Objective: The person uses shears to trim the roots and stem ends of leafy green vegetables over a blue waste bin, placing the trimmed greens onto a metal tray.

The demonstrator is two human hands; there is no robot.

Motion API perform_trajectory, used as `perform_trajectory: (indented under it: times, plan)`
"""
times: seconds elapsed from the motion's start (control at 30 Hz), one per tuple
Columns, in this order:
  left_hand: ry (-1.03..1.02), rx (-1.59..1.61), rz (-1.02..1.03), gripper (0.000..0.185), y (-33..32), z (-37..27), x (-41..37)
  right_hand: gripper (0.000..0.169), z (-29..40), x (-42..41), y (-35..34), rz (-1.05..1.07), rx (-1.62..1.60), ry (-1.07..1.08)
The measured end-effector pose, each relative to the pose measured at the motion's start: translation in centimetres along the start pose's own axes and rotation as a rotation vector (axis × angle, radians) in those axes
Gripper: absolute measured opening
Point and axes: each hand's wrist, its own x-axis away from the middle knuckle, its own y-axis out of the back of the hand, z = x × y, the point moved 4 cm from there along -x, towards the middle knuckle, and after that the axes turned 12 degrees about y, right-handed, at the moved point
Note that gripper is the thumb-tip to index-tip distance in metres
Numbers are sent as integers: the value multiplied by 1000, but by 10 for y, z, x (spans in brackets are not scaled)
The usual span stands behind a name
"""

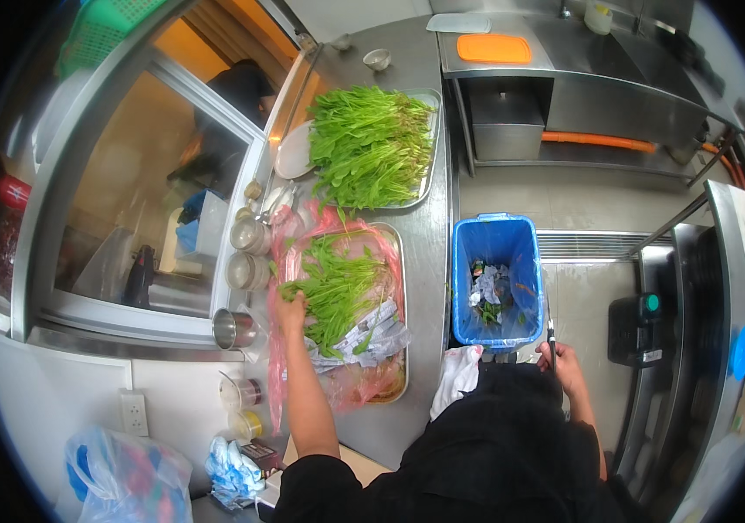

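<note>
My left hand (292, 308) touches the leafy end of loose green stalks (346, 281) lying on newspaper and a pink plastic bag (363, 386) in the nearer metal tray (403, 245); how its fingers sit on the leaves is unclear. My right hand (562, 363), beside my body at the right, holds a slim tool with a black handle (551, 337), perhaps a knife. Beyond the pink bag, a second metal tray (436, 108) bears a big heap of leafy greens (369, 147), its stalk ends facing right. A blue bin (540, 287) with crumpled paper and leaf scraps stands right of the counter.
Stacked bowls (248, 271) and a steel cup (234, 329) line the window side. A white cloth (457, 379) hangs by the bin. An orange lid (494, 48) lies on the far counter, and a black jerrycan (634, 330) stands at the right. Another person (242, 88) is behind the window.
</note>
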Motion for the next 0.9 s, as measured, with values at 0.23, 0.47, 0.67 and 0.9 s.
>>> perform_trajectory:
  times: [0.23, 0.47, 0.67, 0.9]
  plan:
    - [-554, -402, -181, 45, -51, -51, 83, 48, 3, -4, 6, -31, 13, 17]
    - [-385, -601, -152, 33, -123, -71, 68, 48, 18, -15, -5, 30, 34, 82]
    - [-209, -157, 93, 25, -102, -61, 31, 51, 3, 3, 5, -88, -29, 55]
    - [-204, 463, 130, 35, 49, -107, 40, 52, -17, 23, 23, -154, -17, -19]
